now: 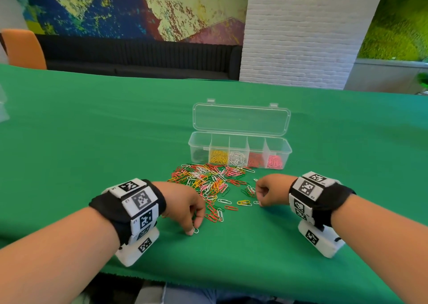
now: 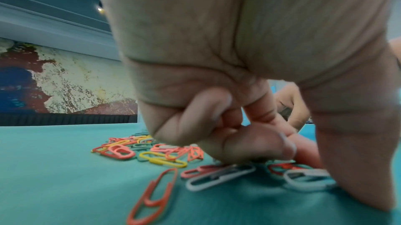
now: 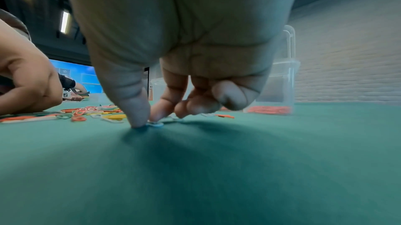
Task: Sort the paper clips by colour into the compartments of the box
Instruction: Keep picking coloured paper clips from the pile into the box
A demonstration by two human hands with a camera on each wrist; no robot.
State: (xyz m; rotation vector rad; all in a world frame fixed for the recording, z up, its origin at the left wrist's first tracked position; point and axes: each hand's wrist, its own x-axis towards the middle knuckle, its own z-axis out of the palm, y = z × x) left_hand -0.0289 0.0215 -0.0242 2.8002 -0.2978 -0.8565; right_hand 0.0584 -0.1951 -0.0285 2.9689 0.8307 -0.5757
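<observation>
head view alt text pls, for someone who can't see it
Two hands pick white paper clips from a mixed pile on a green table, before an open clear box holding sorted green, yellow, white, red and pink clips.

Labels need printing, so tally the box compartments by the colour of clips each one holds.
Green compartment: 1
Yellow compartment: 1
White compartment: 1
Red compartment: 1
Pink compartment: 1
Total: 5

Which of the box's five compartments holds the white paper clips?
The middle compartment of the clear box holds them. The compartment on its left holds yellow clips, the one on its right red clips.
</observation>
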